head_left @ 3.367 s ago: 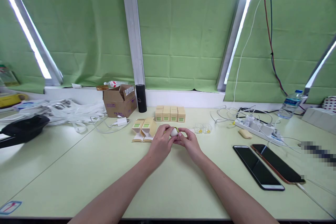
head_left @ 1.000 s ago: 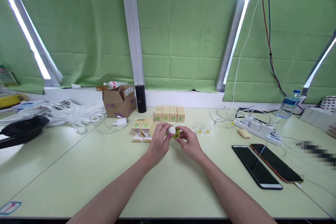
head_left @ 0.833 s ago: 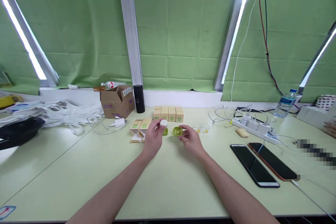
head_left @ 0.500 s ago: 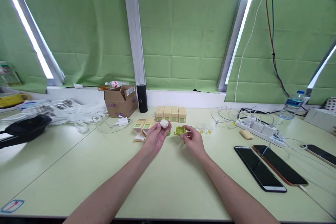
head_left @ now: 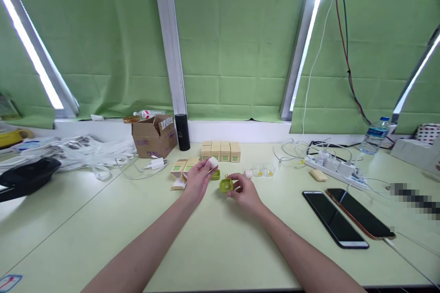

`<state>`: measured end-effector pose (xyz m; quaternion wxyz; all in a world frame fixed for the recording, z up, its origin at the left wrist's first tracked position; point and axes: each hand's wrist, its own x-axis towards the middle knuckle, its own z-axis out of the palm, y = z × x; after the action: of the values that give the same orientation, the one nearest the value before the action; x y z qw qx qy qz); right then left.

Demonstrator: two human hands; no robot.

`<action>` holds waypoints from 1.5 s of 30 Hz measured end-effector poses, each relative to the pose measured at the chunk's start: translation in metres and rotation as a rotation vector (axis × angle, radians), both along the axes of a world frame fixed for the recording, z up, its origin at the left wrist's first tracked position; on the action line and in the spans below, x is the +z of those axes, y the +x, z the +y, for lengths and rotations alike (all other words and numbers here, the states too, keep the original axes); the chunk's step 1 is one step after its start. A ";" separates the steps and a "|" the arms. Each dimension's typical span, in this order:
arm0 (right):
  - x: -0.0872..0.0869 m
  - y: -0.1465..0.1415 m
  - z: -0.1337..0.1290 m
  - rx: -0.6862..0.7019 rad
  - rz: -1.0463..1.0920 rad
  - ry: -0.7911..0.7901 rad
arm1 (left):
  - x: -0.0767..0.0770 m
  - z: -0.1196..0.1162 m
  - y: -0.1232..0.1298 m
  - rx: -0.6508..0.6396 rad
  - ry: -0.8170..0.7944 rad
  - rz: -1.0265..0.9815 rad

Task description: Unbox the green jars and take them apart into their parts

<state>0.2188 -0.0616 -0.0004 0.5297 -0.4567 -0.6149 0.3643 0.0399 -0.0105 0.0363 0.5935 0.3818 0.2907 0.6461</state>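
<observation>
Between the thumb and fingers of my left hand (head_left: 198, 180) is a small white rounded piece (head_left: 213, 162). My right hand (head_left: 244, 191) pinches a small green square cup (head_left: 226, 185) by its right side, its hollow facing up. Another green piece (head_left: 215, 175) lies on the table just right of my left fingers. Behind my right hand sits a small pale piece (head_left: 248, 174), beside clear plastic cups (head_left: 263, 170) with yellow bits in them. Opened small cartons (head_left: 178, 168) lie left of my left hand.
Several small tan boxes (head_left: 220, 151) stand in a row behind my hands. A cardboard box (head_left: 154, 137) and black cylinder (head_left: 182, 132) are at back left. Right lie two phones (head_left: 335, 219), a beige item (head_left: 318, 175) and a power strip (head_left: 337, 171) with cables.
My right hand has brought the green cup leftward and nearer to me. The white piece in my left hand has turned. The second green piece and the pale piece show more fully. The view has shifted slightly.
</observation>
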 end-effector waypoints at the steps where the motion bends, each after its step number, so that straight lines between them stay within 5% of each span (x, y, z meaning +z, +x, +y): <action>1: 0.001 -0.002 -0.004 0.024 -0.032 0.005 | 0.002 0.002 0.000 0.043 0.024 0.111; 8: 0.001 0.004 -0.027 0.165 -0.209 0.119 | 0.014 0.019 0.012 0.233 0.420 1.005; 14: -0.004 0.015 -0.034 0.152 -0.219 0.148 | 0.016 0.039 0.040 0.130 0.875 1.600; 21: 0.005 0.016 -0.040 0.183 -0.271 0.160 | 0.006 0.054 0.067 0.035 0.973 1.765; 32: -0.001 0.019 -0.035 0.182 -0.277 0.166 | -0.010 0.060 0.067 0.015 0.959 1.823; 45: 0.005 0.023 -0.029 0.168 -0.068 0.105 | 0.011 0.041 0.037 0.208 0.810 1.554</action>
<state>0.2414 -0.0909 0.0050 0.4993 -0.3872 -0.6868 0.3592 0.0772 0.0307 0.0471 -0.0147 0.8657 0.3942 0.3081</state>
